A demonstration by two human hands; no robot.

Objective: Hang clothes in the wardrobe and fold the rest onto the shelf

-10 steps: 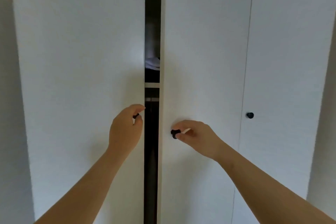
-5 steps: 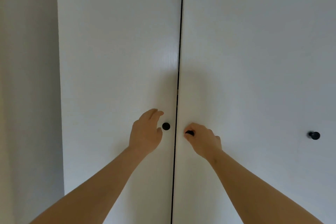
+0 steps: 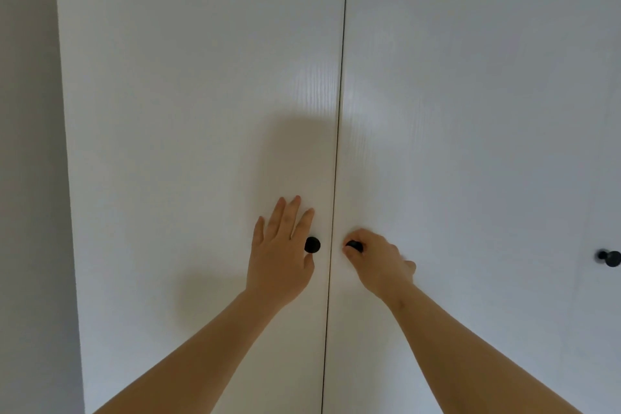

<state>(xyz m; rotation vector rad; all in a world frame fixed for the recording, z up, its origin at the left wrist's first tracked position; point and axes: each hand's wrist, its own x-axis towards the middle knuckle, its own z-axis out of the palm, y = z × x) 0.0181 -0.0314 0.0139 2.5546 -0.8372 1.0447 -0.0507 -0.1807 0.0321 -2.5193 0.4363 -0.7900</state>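
The wardrobe point(image 3: 470, 77) filled the view, and its two doors met at a thin dark seam point(image 3: 339, 144). A second earlier, a wide gap there had shown a shelf and folded white cloth, which was now hidden. The left hand point(image 3: 280, 255) lay flat on the left door point(image 3: 201, 111) just left of the seam. Its fingers were straight and spread, and it had let go of the left knob point(image 3: 312, 245), which stood bare by the thumb. Just right of the seam, the right hand point(image 3: 379, 262) still pinched the right knob point(image 3: 354, 245) with curled fingers. A third knob point(image 3: 610, 258) sat far right of the seam.
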